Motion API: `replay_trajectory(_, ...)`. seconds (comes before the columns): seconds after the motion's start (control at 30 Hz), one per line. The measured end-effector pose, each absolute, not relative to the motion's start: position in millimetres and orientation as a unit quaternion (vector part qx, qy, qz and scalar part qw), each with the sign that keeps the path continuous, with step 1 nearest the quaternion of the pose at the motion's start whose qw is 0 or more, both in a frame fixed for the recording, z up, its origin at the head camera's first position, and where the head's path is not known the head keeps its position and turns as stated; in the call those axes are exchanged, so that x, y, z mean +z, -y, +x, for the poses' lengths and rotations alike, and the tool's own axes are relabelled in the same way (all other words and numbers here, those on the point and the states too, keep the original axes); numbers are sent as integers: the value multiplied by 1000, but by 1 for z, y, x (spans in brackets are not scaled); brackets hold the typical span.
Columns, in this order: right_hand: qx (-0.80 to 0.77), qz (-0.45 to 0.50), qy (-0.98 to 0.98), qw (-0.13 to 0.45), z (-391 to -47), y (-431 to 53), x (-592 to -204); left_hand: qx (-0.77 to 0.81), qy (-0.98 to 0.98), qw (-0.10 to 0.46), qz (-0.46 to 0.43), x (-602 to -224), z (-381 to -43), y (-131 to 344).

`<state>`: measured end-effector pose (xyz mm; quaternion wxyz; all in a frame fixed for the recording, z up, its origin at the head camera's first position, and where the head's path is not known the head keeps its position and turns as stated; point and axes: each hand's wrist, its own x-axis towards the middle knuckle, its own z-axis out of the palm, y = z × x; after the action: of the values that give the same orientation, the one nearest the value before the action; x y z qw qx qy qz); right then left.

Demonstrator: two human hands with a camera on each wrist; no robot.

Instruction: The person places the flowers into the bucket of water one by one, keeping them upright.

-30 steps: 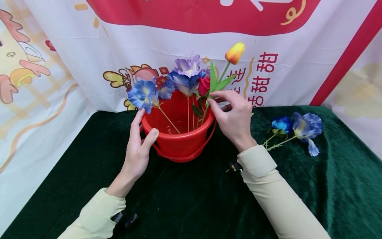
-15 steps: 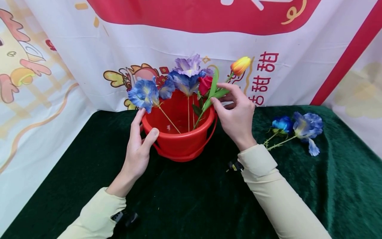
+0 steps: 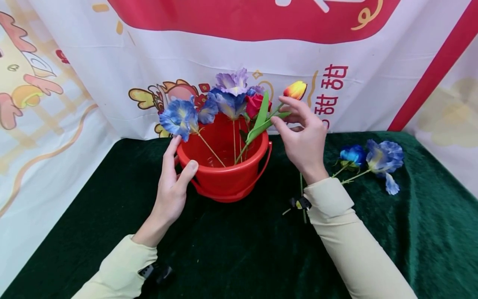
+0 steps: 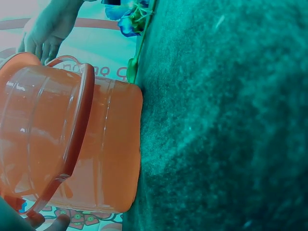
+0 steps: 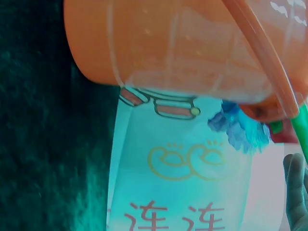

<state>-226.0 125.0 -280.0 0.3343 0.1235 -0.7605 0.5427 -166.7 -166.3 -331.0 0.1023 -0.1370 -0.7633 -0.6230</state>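
In the head view, a red bucket (image 3: 228, 182) stands on the dark green cloth with artificial flowers in it. My left hand (image 3: 171, 191) holds its left side, thumb at the front rim and index finger at the left edge. A yellow-orange tulip (image 3: 296, 89) leans out over the right rim, its lower stem inside. My right hand (image 3: 304, 137) is beside the tulip, thumb and index finger spread apart around its stem and leaf. Also in the bucket are a red rose (image 3: 255, 104), a light blue iris (image 3: 178, 118) and a purple-and-blue iris (image 3: 233, 85).
At the right on the green cloth (image 3: 429, 232) lie a bright blue flower (image 3: 352, 155) and a blue iris (image 3: 386, 158). Loose stem ends (image 3: 303, 214) show near the right cuff. Behind the table hangs a printed white backdrop (image 3: 209, 54).
The tulip has tipped to the right and lower, its stem now slanting across the bucket. My right hand has shifted right and its fingers have spread. My left hand stays at the bucket.
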Motion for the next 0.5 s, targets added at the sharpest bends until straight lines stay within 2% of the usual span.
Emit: replay_trajectory(0.5, 637, 51, 679, 363, -233, -162, -267, -627, 760, 100, -137, -330, -166, 166)
